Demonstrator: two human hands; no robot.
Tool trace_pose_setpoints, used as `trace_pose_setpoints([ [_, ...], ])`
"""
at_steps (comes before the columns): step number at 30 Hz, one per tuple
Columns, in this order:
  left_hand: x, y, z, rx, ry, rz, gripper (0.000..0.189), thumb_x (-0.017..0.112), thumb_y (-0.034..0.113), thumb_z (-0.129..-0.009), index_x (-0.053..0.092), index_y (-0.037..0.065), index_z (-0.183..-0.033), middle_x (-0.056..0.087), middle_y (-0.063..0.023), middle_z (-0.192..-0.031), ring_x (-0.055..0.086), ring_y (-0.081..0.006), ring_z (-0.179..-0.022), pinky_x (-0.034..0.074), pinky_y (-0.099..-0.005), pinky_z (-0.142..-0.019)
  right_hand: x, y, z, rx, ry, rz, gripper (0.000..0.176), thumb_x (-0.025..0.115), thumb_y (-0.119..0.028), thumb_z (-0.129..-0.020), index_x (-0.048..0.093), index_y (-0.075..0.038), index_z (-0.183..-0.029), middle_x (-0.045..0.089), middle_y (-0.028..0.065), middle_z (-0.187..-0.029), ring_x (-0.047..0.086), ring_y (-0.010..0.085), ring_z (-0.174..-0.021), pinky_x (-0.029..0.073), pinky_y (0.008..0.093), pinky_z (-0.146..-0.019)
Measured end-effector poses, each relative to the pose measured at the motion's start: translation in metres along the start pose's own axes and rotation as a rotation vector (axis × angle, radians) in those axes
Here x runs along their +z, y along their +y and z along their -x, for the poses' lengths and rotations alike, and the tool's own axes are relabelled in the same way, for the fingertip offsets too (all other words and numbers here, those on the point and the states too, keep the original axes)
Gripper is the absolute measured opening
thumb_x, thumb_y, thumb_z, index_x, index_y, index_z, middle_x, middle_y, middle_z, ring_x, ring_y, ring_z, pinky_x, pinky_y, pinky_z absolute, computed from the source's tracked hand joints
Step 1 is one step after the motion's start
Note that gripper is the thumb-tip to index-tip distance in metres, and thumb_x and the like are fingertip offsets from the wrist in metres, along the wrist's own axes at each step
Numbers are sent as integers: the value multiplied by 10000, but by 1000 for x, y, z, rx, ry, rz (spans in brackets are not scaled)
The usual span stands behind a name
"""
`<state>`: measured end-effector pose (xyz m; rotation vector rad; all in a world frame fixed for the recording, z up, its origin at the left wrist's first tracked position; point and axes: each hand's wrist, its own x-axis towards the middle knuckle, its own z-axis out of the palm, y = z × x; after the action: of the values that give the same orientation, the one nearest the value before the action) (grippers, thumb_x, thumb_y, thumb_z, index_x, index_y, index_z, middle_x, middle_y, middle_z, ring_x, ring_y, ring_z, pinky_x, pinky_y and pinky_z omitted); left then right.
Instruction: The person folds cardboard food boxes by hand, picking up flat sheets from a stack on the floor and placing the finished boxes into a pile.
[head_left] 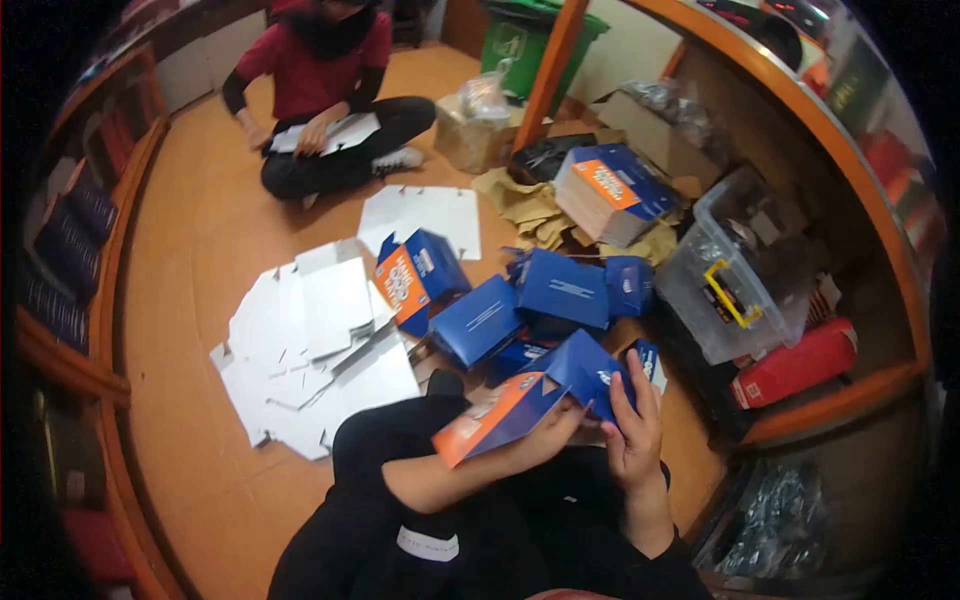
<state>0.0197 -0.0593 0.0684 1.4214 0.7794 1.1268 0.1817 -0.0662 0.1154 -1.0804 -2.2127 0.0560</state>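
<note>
A partly folded blue and orange cardboard box is above my lap, with one orange-faced panel slanting down to the left. My left hand is closed on the box's lower edge, and part of its fingers is hidden by the cardboard. At the box's right side, my right hand has its fingers stretched up and apart, touching the blue panel. Just beyond lie several blue boxes, among them a closed one and another. A blue and orange box stands tilted behind them.
Flat white cardboard sheets lie on the floor to my left. Another person sits cross-legged ahead, hands on white cardboard. To the right are a stack of blue and orange cartons, a clear plastic bin and a wooden-framed shelf.
</note>
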Motion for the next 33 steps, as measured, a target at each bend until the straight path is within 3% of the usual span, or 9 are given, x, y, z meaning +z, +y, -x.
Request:
trace_pose_setpoints([
  [2, 0, 8, 4, -119, 0, -24, 332, 534, 178, -889, 466, 40, -1184, 589, -140, -1018, 596, -204, -892, 436, -335, -805, 8, -1, 0, -8, -14, 86, 429, 547, -264, -856, 536, -42, -1222, 332, 237, -1345, 379, 390, -1179, 308, 429, -991],
  [5, 20, -37, -1, -27, -7, 785, 368, 502, 199, -889, 438, 43, -1216, 572, -162, -998, 571, -228, -950, 447, -354, -806, 11, 0, 4, 7, 24, 22, 411, 553, -211, -841, 545, -30, -1209, 318, 235, -1327, 381, 379, -1173, 312, 428, -985],
  [14, 11, -41, -10, -12, 51, 513, 481, 492, 290, -904, 361, 57, -1303, 551, -171, -1095, 554, -237, -1026, 447, -346, -840, 8, -8, 10, -48, -6, 6, 396, 544, -233, -831, 579, -34, -1172, 340, 197, -1285, 351, 342, -1170, 275, 418, -990],
  [21, -51, 16, 11, 181, -763, -48, 592, 487, 358, -910, 284, 69, -1384, 498, -199, -1254, 517, -236, -1134, 439, -342, -907, -13, 6, -7, -152, 370, 227, 313, 586, -45, -756, 648, -118, -1053, 368, 130, -1161, 359, 351, -1137, 271, 492, -993],
  [23, -94, 8, 17, -54, -1082, -216, 629, 534, 359, -889, 283, 73, -1391, 505, -190, -1255, 548, -245, -1096, 449, -336, -888, -18, 9, -10, -47, 473, 342, 309, 618, -74, -754, 650, -134, -1056, 396, 119, -1142, 359, 335, -1150, 253, 490, -1010],
  [26, -171, -24, 34, -433, -431, -295, 511, 626, 230, -837, 452, 10, -1264, 610, -126, -1110, 592, -190, -950, 458, -308, -837, -17, 16, -13, 44, 338, 241, 379, 689, -161, -721, 633, -159, -1096, 455, 103, -1178, 361, 327, -1172, 247, 485, -1018],
  [28, -233, -101, 52, -287, 193, -599, 549, 637, 239, -800, 438, 32, -1268, 612, -171, -1081, 604, -261, -963, 467, -336, -821, -11, 18, -1, 66, 208, 114, 437, 715, -191, -694, 620, -162, -1119, 468, 97, -1217, 365, 332, -1176, 250, 478, -1019],
  [30, -268, -121, 67, -724, 134, -1205, 707, 659, 241, -770, 301, 74, -1357, 528, -226, -1201, 538, -365, -1072, 442, -399, -871, -10, 19, 9, 54, 113, 104, 455, 720, -180, -679, 613, -148, -1120, 483, 104, -1212, 391, 340, -1156, 280, 459, -1005],
  [33, -291, -161, 84, -760, 261, -1067, 759, 652, 217, -775, 228, 107, -1394, 519, -222, -1213, 541, -367, -1066, 441, -405, -874, -14, 27, 19, 85, 138, 30, 448, 714, -158, -678, 612, -133, -1114, 507, 109, -1181, 427, 343, -1120, 315, 448, -980],
])
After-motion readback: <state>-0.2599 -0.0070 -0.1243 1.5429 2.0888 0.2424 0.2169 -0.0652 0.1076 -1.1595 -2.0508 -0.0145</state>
